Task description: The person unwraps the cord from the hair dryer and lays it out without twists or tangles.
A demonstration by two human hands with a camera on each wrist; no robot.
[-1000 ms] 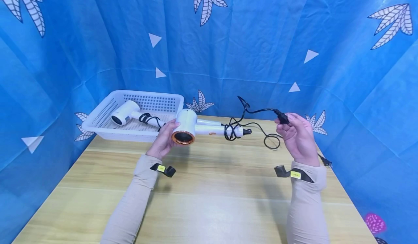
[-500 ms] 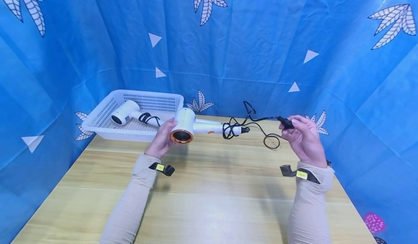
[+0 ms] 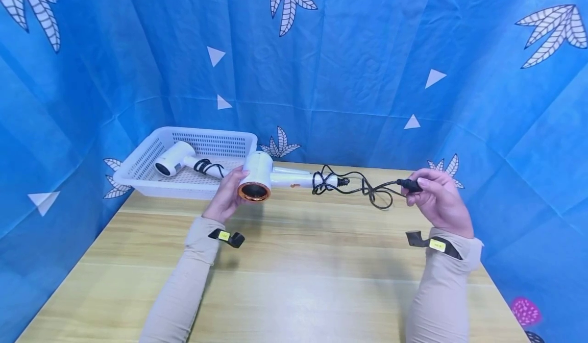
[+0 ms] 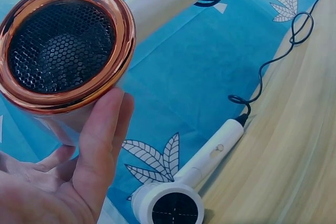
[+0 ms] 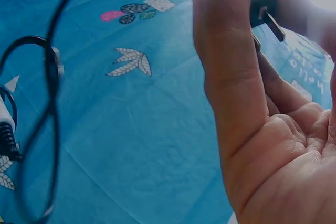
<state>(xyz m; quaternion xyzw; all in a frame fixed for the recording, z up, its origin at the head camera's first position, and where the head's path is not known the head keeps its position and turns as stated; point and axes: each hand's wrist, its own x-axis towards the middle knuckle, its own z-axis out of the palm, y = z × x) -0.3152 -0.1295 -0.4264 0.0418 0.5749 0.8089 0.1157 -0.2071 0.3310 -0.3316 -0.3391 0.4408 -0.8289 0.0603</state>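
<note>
My left hand (image 3: 226, 196) grips the head of a white hair dryer (image 3: 260, 166) with a copper-coloured ring, held above the table with its handle to the right. Black cord (image 3: 323, 182) is wound round the handle's end. In the head view my right hand (image 3: 438, 200) pinches the black plug (image 3: 409, 184), the cord running from it to the dryer. The plug's metal prongs (image 5: 274, 26) show beside the fingers in the right wrist view. Behind the held dryer lies another white dryer (image 4: 210, 153), seen in the left wrist view, its cord trailing along the table.
A white perforated basket (image 3: 184, 189) stands at the back left of the wooden table (image 3: 294, 261). Inside it lies a white hair dryer (image 3: 176, 158) with black cord round its handle. Blue patterned curtain (image 3: 367, 67) closes off the back and sides.
My right hand has moved right and slightly down with the plug, and the cord between plug and dryer hangs lower. The left hand and its dryer have shifted slightly left.
</note>
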